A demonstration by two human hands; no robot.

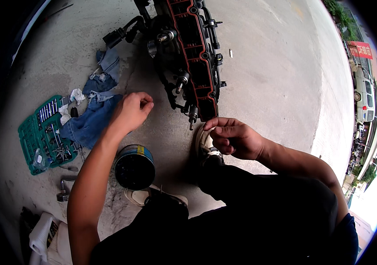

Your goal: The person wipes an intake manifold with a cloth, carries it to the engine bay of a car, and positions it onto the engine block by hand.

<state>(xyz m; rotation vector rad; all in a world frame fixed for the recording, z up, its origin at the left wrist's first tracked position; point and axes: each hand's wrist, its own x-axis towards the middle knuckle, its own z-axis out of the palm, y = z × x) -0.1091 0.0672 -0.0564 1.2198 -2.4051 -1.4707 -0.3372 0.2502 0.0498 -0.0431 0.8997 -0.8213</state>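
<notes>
An engine intake manifold, black with an orange-red gasket around its ports, lies lengthwise ahead of me. Several metal fuel injectors stick out along its left side. My right hand is at its near end, the index finger reaching to the corner and the thumb pressed toward that finger. Whatever may be in this pinch is too small to make out. Left of the manifold, my left hand hovers with loosely bent fingers, thumb a little apart, nothing visible in it. Beneath that hand lies a blue denim rag.
A green socket-tool case lies unfolded at the left. Between it and my shoe stands a round dark can. A white jug is at lower left. A small pale cylinder lies right of the manifold. Far right, a van is parked.
</notes>
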